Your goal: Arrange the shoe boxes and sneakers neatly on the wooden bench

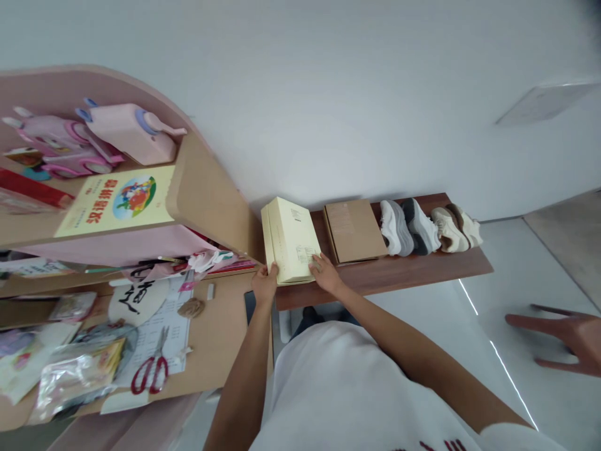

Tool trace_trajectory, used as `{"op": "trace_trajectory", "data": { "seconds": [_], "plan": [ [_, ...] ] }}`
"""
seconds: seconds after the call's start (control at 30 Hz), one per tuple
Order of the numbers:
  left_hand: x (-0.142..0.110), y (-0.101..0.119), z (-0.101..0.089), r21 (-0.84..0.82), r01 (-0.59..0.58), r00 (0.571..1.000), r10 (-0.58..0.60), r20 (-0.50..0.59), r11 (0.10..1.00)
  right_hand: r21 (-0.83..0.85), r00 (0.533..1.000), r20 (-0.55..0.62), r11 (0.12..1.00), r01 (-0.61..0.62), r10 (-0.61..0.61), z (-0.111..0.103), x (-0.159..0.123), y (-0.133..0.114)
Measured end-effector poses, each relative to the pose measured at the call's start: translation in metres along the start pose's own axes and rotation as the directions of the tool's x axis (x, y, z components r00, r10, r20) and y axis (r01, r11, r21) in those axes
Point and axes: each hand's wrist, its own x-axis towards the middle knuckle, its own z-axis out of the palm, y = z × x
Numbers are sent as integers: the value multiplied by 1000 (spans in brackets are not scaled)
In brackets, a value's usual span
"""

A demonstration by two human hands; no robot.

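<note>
"Cream box [293,235], then: where do we have it?"

"At the left end of the brown board [347,279] along the wall [323,113], its printed top facing up. We cannot tell whether its whole underside touches the wood."

"And our hands?"

"Our left hand [265,283] is partly curled round the near left corner, thumb on the box and the other fingers mostly hidden. Our right hand [325,272] is half closed at the near right corner, fingers bent over the edge. Between them we have hold of the box."

"What sits to its right?"

"We see a brown cardboard box [354,232] just beside it, then grey-and-white shoes [397,228] and cream-and-brown shoes [448,232] in a row. Well apart, on the floor [422,332], is a reddish stool [580,338]."

"To the left?"

"Our desk [218,338], with red-handled scissors [153,366] lying on papers [178,351]. Above, we find a yellow book [101,210] on the shelf and a pale pink item [126,131] behind it."
</note>
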Motion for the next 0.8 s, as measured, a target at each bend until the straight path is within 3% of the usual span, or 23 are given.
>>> {"op": "trace_trajectory", "data": {
  "seconds": [0.3, 0.53, 0.8],
  "plan": [
    [-5, 8, 12, 82, -63, 996, 69, -62, 995, 188, 992, 110, 982, 34, -55, 17, 1, -31],
    [-7, 4, 18, 42, -68, 995, 71, -76, 997, 198, 994, 95, 980, 34, -54, 17, 2, -27],
    [-12, 4, 30, -44, -29, 1000, 29, 8, 999, 245, 996, 69, 969, 34, -52, 8, 4, -16]
  ]
}}
